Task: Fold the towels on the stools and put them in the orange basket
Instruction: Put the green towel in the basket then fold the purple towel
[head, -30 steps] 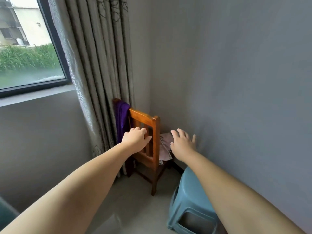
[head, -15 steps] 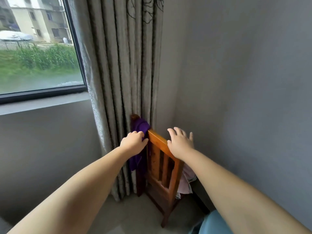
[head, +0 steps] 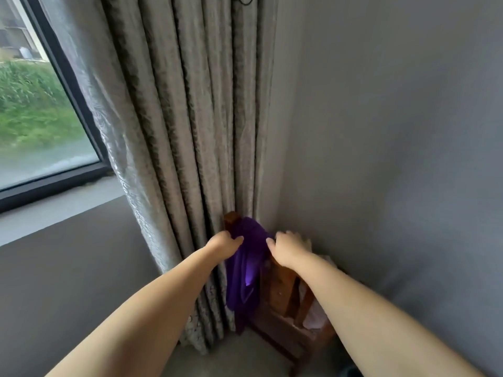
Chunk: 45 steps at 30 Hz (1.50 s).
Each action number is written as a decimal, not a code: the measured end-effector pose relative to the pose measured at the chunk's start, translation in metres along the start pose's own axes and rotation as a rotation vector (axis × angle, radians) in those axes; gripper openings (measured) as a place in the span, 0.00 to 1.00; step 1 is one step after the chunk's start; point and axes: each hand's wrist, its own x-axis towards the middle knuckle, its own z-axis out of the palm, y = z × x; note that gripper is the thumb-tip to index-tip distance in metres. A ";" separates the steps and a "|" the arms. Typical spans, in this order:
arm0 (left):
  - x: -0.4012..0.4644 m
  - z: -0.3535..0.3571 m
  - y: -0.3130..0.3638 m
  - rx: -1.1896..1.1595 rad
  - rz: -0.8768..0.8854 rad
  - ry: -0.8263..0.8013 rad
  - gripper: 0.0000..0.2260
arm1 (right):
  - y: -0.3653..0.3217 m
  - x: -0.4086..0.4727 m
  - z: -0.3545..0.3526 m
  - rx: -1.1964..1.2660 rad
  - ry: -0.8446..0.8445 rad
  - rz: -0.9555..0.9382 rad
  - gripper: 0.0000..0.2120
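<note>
Where purple towel [head: 246, 270] drapes chair [head: 283, 292] back's top edge: L hand [head: 224, 244] & R hand [head: 285, 247] grip it, curtain [head: 190, 131] touching, wall [head: 394, 159] near.

The curtain [head: 190, 159] and grey wall [head: 394, 159] hem the chair [head: 283, 289] in, seemingly leaving only the front open.

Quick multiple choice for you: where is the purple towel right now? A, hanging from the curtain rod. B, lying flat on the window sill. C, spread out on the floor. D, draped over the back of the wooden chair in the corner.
D: the purple towel hangs over the top of the wooden chair beside the curtain, with the left hand and right hand at its upper edge.
</note>
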 end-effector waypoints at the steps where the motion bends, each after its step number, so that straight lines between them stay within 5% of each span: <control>1: 0.005 0.003 -0.002 -0.055 -0.012 -0.048 0.25 | -0.006 0.003 0.006 0.027 -0.025 0.042 0.26; 8: 0.012 0.019 -0.008 -0.624 -0.015 -0.071 0.25 | -0.022 0.023 0.019 0.221 -0.009 0.111 0.28; 12: 0.014 0.023 -0.014 -0.742 0.027 -0.097 0.18 | -0.025 0.028 0.012 0.517 0.026 0.067 0.28; 18: -0.006 0.004 0.012 -1.099 0.132 -0.275 0.06 | -0.025 0.027 -0.011 1.144 0.195 0.080 0.08; 22: -0.018 -0.020 0.052 -1.293 0.127 -0.429 0.16 | -0.014 0.021 -0.049 1.432 0.258 0.105 0.06; 27: -0.039 -0.030 0.108 -1.279 0.169 -0.548 0.14 | 0.022 -0.019 -0.089 1.466 0.121 -0.081 0.09; 34: -0.091 0.000 0.194 -1.261 0.311 -0.759 0.11 | 0.122 -0.077 -0.119 1.297 0.444 0.100 0.12; 38: -0.131 0.030 0.249 -1.255 0.377 -0.914 0.14 | 0.184 -0.133 -0.135 1.446 0.555 0.122 0.13; 45: -0.213 0.092 0.336 -1.146 0.467 -1.016 0.13 | 0.299 -0.231 -0.135 1.656 0.234 0.062 0.16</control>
